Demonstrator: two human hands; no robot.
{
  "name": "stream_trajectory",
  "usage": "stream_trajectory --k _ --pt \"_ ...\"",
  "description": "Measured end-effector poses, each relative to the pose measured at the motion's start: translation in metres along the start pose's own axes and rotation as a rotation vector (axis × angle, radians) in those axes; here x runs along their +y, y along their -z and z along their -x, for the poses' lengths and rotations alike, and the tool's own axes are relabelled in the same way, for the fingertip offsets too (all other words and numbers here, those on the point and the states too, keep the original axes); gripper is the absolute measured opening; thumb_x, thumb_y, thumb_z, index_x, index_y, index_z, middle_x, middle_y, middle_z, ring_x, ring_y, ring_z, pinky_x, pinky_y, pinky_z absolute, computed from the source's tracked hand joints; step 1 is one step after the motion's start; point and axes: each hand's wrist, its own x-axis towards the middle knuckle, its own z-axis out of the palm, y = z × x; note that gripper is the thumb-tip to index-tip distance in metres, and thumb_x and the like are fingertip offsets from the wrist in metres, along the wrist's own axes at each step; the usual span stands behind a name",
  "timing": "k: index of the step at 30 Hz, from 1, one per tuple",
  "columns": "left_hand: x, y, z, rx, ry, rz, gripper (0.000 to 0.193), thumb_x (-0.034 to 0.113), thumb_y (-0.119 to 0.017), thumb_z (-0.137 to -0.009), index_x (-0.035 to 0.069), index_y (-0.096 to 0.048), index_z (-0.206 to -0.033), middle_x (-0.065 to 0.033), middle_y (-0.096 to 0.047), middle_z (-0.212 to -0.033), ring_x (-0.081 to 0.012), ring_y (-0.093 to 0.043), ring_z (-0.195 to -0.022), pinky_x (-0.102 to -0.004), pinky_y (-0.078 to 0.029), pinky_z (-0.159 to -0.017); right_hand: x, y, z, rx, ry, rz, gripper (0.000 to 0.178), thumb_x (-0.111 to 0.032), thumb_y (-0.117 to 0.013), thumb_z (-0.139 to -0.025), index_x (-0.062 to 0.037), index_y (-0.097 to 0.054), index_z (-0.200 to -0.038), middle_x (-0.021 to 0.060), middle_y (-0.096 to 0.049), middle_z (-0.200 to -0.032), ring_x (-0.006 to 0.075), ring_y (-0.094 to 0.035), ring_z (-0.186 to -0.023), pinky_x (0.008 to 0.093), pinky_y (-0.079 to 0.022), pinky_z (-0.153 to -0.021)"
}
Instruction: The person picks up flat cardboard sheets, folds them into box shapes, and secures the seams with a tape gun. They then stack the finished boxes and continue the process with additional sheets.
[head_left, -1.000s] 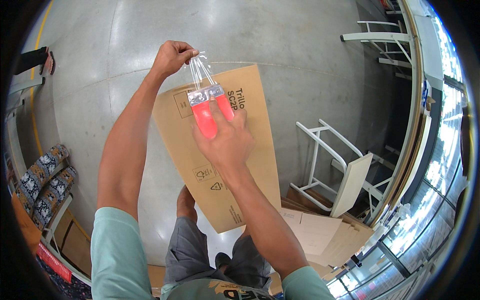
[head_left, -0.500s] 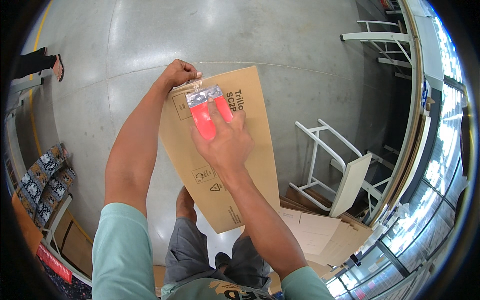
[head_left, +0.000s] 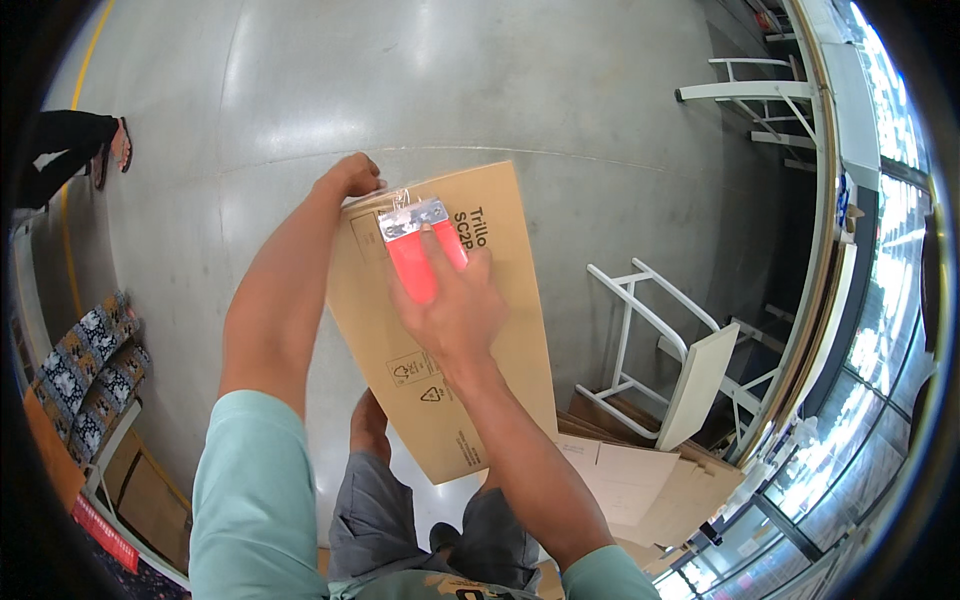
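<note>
The right hand (head_left: 455, 305) clasps a tape dispenser (head_left: 415, 270); half-hidden at the carton's (head_left: 380, 325) far-left corner, the left hand's (head_left: 350, 176) grip is unclear.

1. The right hand (head_left: 458, 310) and forearm (head_left: 535, 455) hide part of the cardboard box (head_left: 522, 300).
2. At the box's far left corner, most fingers of the left hand (head_left: 350, 177) are out of sight.
3. On the box, the red tape cutter (head_left: 412, 268) is partly covered.
4. Near the box's far edge, the clear tape (head_left: 401, 198) shows too faintly to trace.
5. Well left of the box, another person's legs (head_left: 75, 128) are cut off.
</note>
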Motion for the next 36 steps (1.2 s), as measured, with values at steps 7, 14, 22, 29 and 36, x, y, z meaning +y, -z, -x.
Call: stream_trajectory --k 7,14,22,29,36 --pt "0.071 0.013 0.053 -0.240 0.062 0.185 0.092 0.077 -0.027 -0.098 0.002 -0.070 -0.128 -0.0258 -0.059 -0.141 -0.0393 -0.052 -0.134 -0.0508 -0.039 -0.111 0.005 -0.003 0.001 -0.023 0.001 -0.079 0.068 -0.043 -0.083 -0.072 -0.0239 -0.067 -0.134 0.0140 -0.052 -0.102 0.0318 -0.063 -0.081 0.0443 -0.053 -0.059" --pt "0.094 0.009 0.052 -0.221 0.272 0.374 0.108 0.089 -0.022 -0.090 0.003 -0.053 -0.148 -0.0243 -0.044 -0.157 -0.0403 -0.034 -0.149 -0.0541 -0.028 -0.121 0.004 -0.001 0.000 -0.026 -0.024 -0.083 0.063 -0.048 -0.081 -0.075 -0.0253 -0.069 -0.132 0.0113 -0.054 -0.100 0.0281 -0.066 -0.075 0.0407 -0.055 -0.062" --pt "0.083 -0.004 0.075 -0.107 0.094 0.377 0.109 0.087 -0.022 -0.092 -0.002 -0.051 -0.148 -0.0252 -0.045 -0.156 -0.0391 -0.038 -0.148 -0.0508 -0.026 -0.123 0.006 0.004 0.002 -0.122 -0.006 -0.120 0.067 -0.044 -0.082 -0.075 -0.0204 -0.066 -0.135 0.0183 -0.052 -0.110 0.0333 -0.066 -0.071 0.0421 -0.055 -0.058" --pt "0.064 -0.005 0.074 -0.001 -0.029 0.456 0.106 0.082 -0.027 -0.096 -0.009 -0.053 -0.143 -0.0246 -0.053 -0.149 -0.0387 -0.047 -0.141 -0.0457 -0.032 -0.120 0.000 0.017 -0.002 -0.163 -0.001 -0.041 0.070 -0.043 -0.083 -0.071 -0.0234 -0.068 -0.136 0.0172 -0.056 -0.105 0.0316 -0.068 -0.068 0.0425 -0.056 -0.060" --pt "0.066 -0.002 0.076 0.067 -0.080 0.237 0.083 0.069 -0.036 -0.100 -0.003 -0.075 -0.112 -0.0271 -0.074 -0.105 -0.0394 -0.069 -0.104 -0.0478 -0.050 -0.096 0.003 0.027 0.014 -0.210 -0.011 -0.045 0.072 -0.043 -0.084 -0.070 -0.0220 -0.067 -0.137 0.0165 -0.055 -0.106 0.0327 -0.069 -0.074 0.0430 -0.057 -0.067"
